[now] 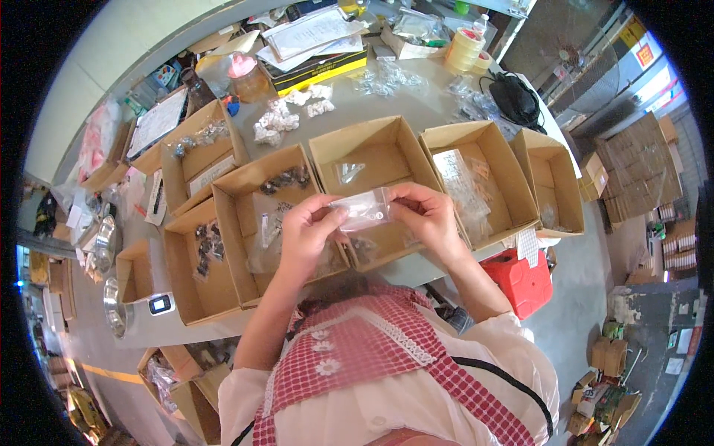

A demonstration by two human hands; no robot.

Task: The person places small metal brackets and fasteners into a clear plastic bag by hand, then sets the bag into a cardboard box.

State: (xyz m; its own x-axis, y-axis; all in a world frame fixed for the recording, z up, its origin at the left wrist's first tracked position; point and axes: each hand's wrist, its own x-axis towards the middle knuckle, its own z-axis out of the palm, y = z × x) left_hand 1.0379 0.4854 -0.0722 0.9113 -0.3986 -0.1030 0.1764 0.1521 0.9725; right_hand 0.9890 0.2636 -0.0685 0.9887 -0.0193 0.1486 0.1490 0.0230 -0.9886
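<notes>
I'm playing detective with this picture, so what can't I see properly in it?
Small pieces in the clear bag: head view, too small to name.
Part of the middle box: head view, hidden behind the clear bag, left hand and right hand.
Writing on the stacked papers: head view, too small and blurred.
Bottom of the pale shirt: head view, cut off by the lower edge.

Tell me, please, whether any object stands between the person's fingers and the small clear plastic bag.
Nothing visible does. The left hand and right hand pinch the small clear plastic bag by its two ends, directly in their bare fingers, over an open brown cardboard box. The bag's underside is hidden from this view.
</notes>
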